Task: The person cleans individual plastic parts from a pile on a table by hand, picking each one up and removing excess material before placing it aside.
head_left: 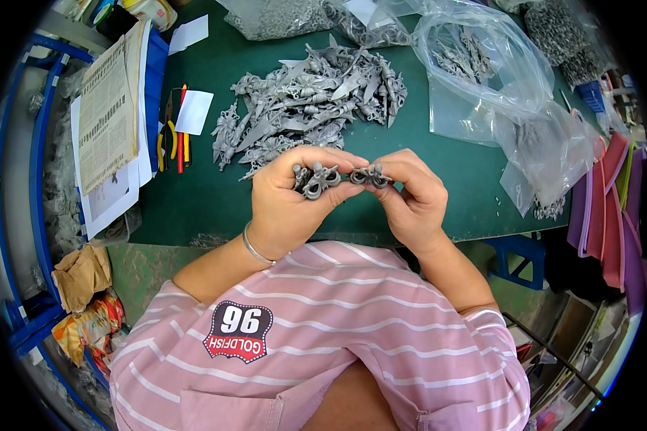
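Over the near edge of the green table (pixel 194 201), my two hands meet with fingertips nearly touching. My left hand (pixel 277 197) is closed around a small bunch of grey metal castings (pixel 318 181), their looped ends facing me. Between thumb and fingers, my right hand (pixel 418 197) pinches a similar grey casting (pixel 369 176), its looped end beside the bunch; whether it is a single piece I cannot tell. Just beyond lies a heap of grey castings (pixel 316 100) with flat blade-like parts and ornate ends. My fingers hide the far ends of the held pieces.
Clear plastic bags (pixel 482 108) with grey parts lie at the right and far side. To the left are yellow-handled pliers (pixel 167 140), a red pen (pixel 182 147), a white card (pixel 195 113) and a newspaper (pixel 111 115). Coloured strips (pixel 611 208) hang at the right.
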Action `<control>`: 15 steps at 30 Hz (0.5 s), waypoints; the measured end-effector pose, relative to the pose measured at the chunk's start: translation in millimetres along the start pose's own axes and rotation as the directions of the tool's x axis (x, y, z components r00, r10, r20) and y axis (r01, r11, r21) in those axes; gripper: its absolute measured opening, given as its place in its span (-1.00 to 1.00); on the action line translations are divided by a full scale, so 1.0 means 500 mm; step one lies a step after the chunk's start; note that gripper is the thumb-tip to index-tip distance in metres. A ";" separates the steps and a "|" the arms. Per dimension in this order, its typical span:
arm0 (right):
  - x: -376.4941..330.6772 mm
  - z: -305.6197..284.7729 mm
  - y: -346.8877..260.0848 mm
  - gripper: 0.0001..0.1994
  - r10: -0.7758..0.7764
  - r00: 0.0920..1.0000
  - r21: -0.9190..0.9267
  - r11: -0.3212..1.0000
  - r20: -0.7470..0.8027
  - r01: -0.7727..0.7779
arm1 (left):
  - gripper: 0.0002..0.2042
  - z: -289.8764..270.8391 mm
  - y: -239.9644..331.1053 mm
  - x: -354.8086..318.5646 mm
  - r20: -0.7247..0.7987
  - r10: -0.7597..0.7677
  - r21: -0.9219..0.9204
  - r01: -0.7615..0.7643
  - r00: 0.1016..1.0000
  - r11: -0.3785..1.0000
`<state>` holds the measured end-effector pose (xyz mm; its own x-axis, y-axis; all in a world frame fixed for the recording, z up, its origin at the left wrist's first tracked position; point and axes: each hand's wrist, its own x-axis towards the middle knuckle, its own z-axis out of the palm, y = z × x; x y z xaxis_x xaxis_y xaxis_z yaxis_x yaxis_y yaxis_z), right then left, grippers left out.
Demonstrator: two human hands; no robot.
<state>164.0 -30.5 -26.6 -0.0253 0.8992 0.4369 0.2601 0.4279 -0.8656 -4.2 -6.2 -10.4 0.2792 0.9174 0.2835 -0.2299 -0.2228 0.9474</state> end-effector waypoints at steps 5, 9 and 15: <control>0.002 -0.001 -0.001 -0.79 -0.041 0.999 0.000 0.999 -0.027 0.041 | -0.78 -0.001 0.001 0.000 0.033 0.041 0.065 -0.044 0.999 0.997; 0.003 -0.002 0.000 -0.78 -0.066 0.997 0.001 0.998 -0.039 0.066 | -0.78 0.001 0.003 0.000 0.040 0.049 0.074 -0.052 0.998 0.996; -0.008 -0.004 0.009 -0.79 0.070 0.996 0.163 0.985 -0.046 -0.062 | -0.77 -0.005 -0.008 0.004 0.000 0.071 0.061 -0.071 0.997 0.996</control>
<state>167.4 -32.1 -31.8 0.0374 0.9218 0.3858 0.0999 0.3807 -0.9193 -5.0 -2.5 -14.0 0.2625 0.8990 0.3506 -0.1918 -0.3074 0.9320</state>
